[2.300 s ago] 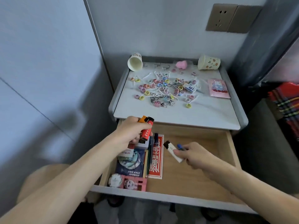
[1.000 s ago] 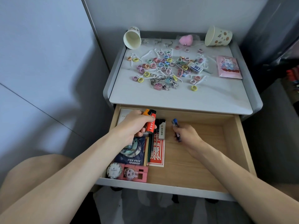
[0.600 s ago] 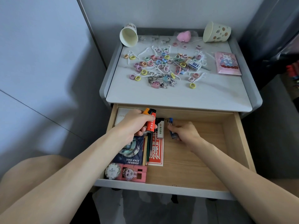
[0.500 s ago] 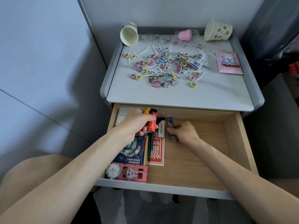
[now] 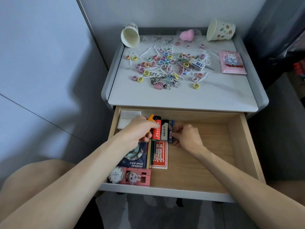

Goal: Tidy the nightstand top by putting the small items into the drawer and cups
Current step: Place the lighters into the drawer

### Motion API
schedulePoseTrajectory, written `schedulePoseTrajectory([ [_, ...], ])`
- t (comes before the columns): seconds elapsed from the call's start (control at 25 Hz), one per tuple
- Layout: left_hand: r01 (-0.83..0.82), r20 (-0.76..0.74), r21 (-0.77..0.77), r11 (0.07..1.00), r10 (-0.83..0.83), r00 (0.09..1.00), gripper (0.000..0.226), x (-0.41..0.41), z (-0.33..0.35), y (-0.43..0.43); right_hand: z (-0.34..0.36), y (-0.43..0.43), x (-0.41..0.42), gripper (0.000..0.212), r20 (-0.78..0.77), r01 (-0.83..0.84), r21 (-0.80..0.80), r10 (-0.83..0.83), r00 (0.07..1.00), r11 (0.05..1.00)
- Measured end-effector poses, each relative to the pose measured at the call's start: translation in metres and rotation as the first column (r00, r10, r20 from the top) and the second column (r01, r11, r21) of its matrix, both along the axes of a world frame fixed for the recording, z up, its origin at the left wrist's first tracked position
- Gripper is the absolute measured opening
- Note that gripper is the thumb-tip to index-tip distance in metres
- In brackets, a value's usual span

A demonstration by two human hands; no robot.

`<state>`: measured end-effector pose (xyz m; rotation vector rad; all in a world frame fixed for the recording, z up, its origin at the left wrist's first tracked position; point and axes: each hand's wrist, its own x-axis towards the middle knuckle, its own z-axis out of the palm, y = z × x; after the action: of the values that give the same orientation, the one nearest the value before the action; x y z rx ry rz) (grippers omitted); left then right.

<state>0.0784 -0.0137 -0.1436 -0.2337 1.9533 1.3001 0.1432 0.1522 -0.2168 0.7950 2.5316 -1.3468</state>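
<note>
1. Head view: the drawer (image 5: pixel 234 146) already holds lighters, cards and a box. The nightstand (image 5: pixel 181 96) is littered with hair ties (image 5: pixel 162 63), floss picks and charms, and both cups (image 5: pixel 130 36) lie tipped, so most work remains.
2. The left hand (image 5: pixel 140 129) grips orange and red lighters (image 5: pixel 156 129). The right hand (image 5: pixel 186 134) pinches a blue lighter (image 5: pixel 171 132) against the row.

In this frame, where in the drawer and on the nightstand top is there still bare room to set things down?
In the drawer, the wooden floor right of the right hand and red card is bare to the right wall. On the nightstand top, the front strip below the keychains is free. Crowded: the drawer's left side and the top's middle, strewn with hair ties.
</note>
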Motion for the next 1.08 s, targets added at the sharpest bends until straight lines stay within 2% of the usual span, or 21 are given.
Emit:
schedulePoseTrajectory([
  [0.08,-0.02,0.024,0.014,1.0,0.019,1.0,0.01,0.001,-0.002,0.001,0.005,0.002,0.0,0.009,-0.012,0.002,0.109,-0.001,1.0,0.994],
  [0.12,-0.033,0.03,0.024,0.999,0.032,0.999,0.01,0.001,-0.003,0.001,0.012,0.001,0.002,0.014,-0.024,0.011,0.089,-0.009,1.0,0.996],
  [0.16,-0.044,0.03,0.035,0.998,0.043,0.999,0.011,0.001,-0.004,0.001,0.02,-0.002,0.004,0.02,-0.035,0.019,-0.029,-0.02,0.999,0.999],
  [0.2,-0.049,0.027,0.047,0.998,0.048,0.999,0.013,0.001,-0.006,0.001,0.029,-0.006,0.007,0.023,-0.036,0.01,-0.223,-0.018,0.999,0.975],
  [0.24,-0.047,0.024,0.059,0.997,0.046,0.999,0.014,0.002,-0.007,0.001,0.038,-0.011,0.01,0.023,-0.024,-0.013,-0.408,0.004,1.0,0.913],
  [0.28,-0.04,0.023,0.068,0.997,0.038,0.999,0.015,0.003,-0.008,0.001,0.046,-0.015,0.013,0.022,-0.018,-0.043,-0.527,0.04,0.999,0.849],
  [0.36,-0.011,0.022,0.054,0.998,0.01,1.0,0.017,0.008,-0.011,0.003,0.048,-0.018,0.018,0.015,-0.009,-0.066,-0.604,0.076,0.997,0.795],
  [0.48,-0.051,-0.006,0.011,0.999,0.051,0.999,0.017,0.008,-0.011,0.003,0.034,-0.015,0.026,0.011,0.12,-0.01,-0.58,0.098,0.988,0.815],
  [0.64,-0.178,0.019,0.08,0.981,0.177,0.984,0.011,-0.002,-0.006,0.0,0.01,-0.016,0.035,0.009,0.306,-0.026,-0.454,0.183,0.934,0.891],
  [0.92,-0.121,0.023,0.071,0.99,0.12,0.993,0.016,-0.002,-0.006,0.004,-0.002,-0.021,0.022,0.016,0.354,-0.016,-0.393,0.167,0.92,0.919],
  [1.08,-0.018,-0.054,0.029,0.999,0.02,0.998,0.018,0.002,-0.001,0.002,0.003,-0.023,0.021,0.024,0.375,-0.029,-0.342,0.164,0.912,0.939],
])
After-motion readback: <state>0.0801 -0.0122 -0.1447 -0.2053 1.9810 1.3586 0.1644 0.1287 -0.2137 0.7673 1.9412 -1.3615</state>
